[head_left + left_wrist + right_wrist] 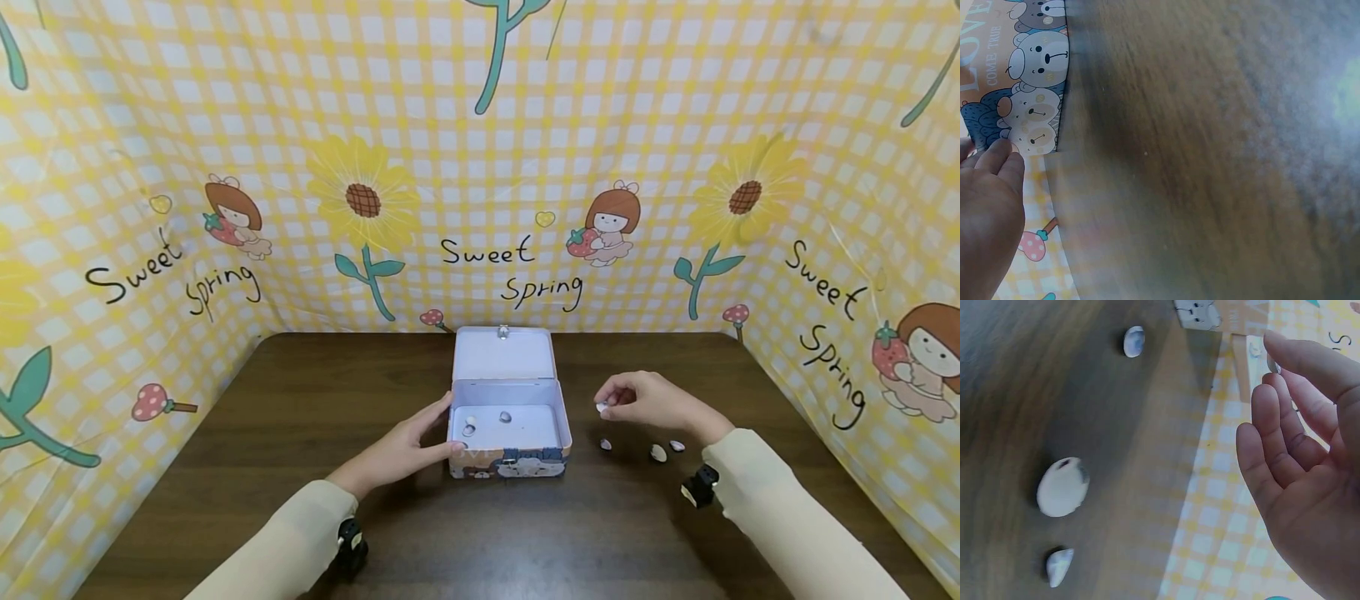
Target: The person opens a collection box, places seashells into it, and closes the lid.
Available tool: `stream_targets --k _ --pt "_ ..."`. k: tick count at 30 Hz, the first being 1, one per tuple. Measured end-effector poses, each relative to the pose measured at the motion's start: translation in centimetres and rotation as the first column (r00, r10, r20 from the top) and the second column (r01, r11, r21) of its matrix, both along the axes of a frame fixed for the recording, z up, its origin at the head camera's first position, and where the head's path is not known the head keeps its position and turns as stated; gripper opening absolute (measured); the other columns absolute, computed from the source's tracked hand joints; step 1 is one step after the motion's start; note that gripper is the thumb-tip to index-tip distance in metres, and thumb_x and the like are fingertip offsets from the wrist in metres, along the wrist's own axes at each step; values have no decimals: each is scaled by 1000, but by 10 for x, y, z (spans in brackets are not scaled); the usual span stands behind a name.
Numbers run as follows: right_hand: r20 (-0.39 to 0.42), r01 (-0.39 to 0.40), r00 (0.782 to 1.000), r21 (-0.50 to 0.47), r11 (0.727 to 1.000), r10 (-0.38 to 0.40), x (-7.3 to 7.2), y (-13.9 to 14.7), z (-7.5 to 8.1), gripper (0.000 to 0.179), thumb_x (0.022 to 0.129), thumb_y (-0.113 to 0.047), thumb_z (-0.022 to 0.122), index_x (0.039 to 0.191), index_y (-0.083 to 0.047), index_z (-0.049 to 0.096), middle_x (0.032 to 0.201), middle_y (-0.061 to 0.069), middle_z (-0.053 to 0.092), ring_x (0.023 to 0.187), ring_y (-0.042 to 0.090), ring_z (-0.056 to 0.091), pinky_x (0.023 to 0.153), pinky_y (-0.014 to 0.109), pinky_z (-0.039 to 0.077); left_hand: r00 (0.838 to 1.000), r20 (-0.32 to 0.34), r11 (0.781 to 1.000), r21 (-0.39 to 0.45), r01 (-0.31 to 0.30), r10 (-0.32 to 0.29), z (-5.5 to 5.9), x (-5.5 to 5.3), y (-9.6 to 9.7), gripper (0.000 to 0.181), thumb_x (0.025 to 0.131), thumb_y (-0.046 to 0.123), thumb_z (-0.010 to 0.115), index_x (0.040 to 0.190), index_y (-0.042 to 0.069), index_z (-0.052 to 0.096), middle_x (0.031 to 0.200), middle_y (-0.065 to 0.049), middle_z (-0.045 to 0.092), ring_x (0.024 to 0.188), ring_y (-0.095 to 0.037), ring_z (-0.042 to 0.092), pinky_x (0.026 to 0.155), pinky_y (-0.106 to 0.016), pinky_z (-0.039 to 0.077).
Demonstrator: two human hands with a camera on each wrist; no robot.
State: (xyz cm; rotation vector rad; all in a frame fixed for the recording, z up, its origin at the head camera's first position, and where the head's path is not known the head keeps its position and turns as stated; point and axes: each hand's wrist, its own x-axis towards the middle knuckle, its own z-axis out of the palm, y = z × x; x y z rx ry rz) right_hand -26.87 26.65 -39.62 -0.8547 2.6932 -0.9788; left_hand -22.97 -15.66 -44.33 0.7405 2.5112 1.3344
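Observation:
An open tin box [510,467] with bears printed on its side stands on the table, lid tipped back. Several small seashells lie inside, one shell [506,417] near the middle. Against the box's left side rests my left hand [397,450], fingers fairly straight and thumb at the front left corner. The left wrist view has its fingers [999,156] touching the printed side. To the right of the box, my right hand [648,404] pinches a small white seashell [602,407] between thumb and fingertips, above the table. In the right wrist view, the fingers largely cover that shell [1273,364].
Beneath the right hand, three loose shells lie on the brown table [315,383]: a small shell [605,445], a larger pale shell [658,452] and a narrow shell [677,446]. A yellow checked cloth [480,167] hangs behind the table and along its sides.

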Motion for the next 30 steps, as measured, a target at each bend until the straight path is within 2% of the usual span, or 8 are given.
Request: stream_targets --k 9,16,30 --pt "-23 -25 999 -20 999 24 -2 -11 12 16 94 -24 74 105 -13 73 93 -4 67 87 16 62 78 31 53 1000 4 1000 -7 -7 7 -1 0 -1 87 96 40 70 162 18 18 166 -7 14 149 -29 20 114 -58 26" --pt "-54 -59 997 -26 998 57 -4 -22 16 14 93 -23 75 105 -15 73 93 -5 66 87 14 62 79 31 54 1000 5 1000 -12 -6 6 -1 -1 -1 88 95 41 70 162 18 18 166 -6 14 149 -29 20 113 -58 27" --pt "-97 -144 986 -100 985 134 -5 -63 19 13 92 -17 76 103 -13 73 92 -5 66 84 14 60 76 29 54 1000 5 1000 -8 -5 5 -1 -1 -1 87 95 40 70 162 19 18 166 -2 13 149 -29 20 113 -57 26"
